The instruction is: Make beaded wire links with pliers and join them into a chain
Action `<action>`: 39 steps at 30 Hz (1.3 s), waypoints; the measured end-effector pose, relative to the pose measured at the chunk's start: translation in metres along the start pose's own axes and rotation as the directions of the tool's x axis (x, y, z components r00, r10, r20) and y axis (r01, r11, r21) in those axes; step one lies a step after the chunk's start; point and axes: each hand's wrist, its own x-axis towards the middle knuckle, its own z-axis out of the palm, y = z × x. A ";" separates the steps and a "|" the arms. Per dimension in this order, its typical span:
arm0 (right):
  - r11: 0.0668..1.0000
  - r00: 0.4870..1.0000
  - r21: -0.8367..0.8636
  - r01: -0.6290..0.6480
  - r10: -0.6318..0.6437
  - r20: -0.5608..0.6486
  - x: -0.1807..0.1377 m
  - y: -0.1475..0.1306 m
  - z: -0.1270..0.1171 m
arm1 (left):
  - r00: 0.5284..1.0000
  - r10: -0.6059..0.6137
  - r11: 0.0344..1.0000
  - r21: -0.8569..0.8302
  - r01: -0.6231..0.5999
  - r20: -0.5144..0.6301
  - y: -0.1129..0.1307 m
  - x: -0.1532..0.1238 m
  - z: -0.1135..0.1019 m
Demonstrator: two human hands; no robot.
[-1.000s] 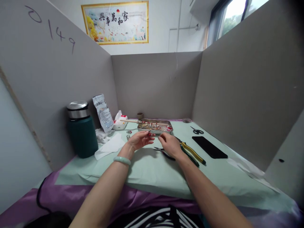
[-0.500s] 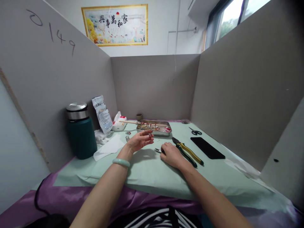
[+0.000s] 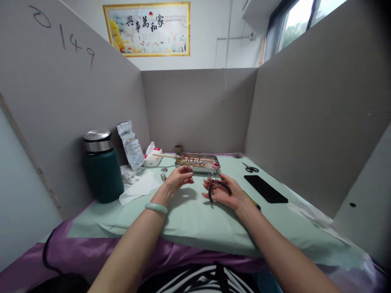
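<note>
My left hand (image 3: pixel 179 178), with a pale green bangle (image 3: pixel 156 208) on its wrist, is raised above the cloth in front of the tray. Its thumb and fingertips are pinched together; what they hold is too small to make out. To its right, my right hand (image 3: pixel 227 194) is turned palm up with a small pair of pliers (image 3: pixel 226 186) lying across the fingers. The dark handles are spread and the jaws point away from me. Just behind the hands stands a metal tray (image 3: pixel 198 171) of red and gold beads, with a beaded stick (image 3: pixel 166 156) resting across it.
Large pliers (image 3: pixel 253 201) lie partly under my right forearm. Further right are a black phone-like slab (image 3: pixel 265 189) and scissors (image 3: pixel 251 168). On the left stand a green flask (image 3: pixel 103 173), a pouch (image 3: pixel 130 144), a tissue pack (image 3: pixel 152 156) and white paper (image 3: pixel 139 189). Grey partitions (image 3: pixel 198 110) enclose the table.
My right hand has lifted the small pliers from the cloth and turned palm up. My left fingers have closed into a tighter pinch, hiding the small reddish piece seen there before.
</note>
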 end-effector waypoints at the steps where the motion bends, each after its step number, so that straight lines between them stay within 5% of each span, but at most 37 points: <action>1: 1.000 0.999 0.011 -0.026 0.026 0.028 -0.001 0.002 0.002 | 1.000 0.001 1.000 0.000 -0.001 0.001 0.000 0.000 0.000; 4: 0.998 0.999 -0.059 -0.028 0.030 0.029 -0.001 0.008 0.010 | 1.000 0.003 1.000 0.018 -0.003 0.012 -0.002 0.001 0.000; 11: 0.935 0.975 -0.282 0.217 -0.223 0.012 0.002 0.013 0.019 | 1.000 0.008 0.997 0.080 -0.008 0.004 -0.008 0.003 -0.002; 16: 0.796 0.965 -0.574 0.190 -0.258 -0.039 0.011 0.024 0.024 | 1.000 0.016 0.995 0.097 -0.017 0.009 -0.009 0.004 -0.002; 23: 0.540 0.951 -0.815 0.210 -0.305 0.044 0.027 0.030 0.028 | 0.995 0.068 0.994 0.077 -0.073 0.070 -0.007 0.003 -0.002; 29: 0.361 0.899 -0.899 0.246 -0.432 0.073 0.028 0.031 0.033 | 0.995 0.101 0.992 0.076 -0.101 0.003 -0.007 0.004 -0.002; 39: 0.253 0.850 -0.926 0.280 -0.514 0.116 0.025 0.031 0.033 | 0.979 0.193 0.967 0.182 -0.178 -0.068 -0.011 0.007 0.002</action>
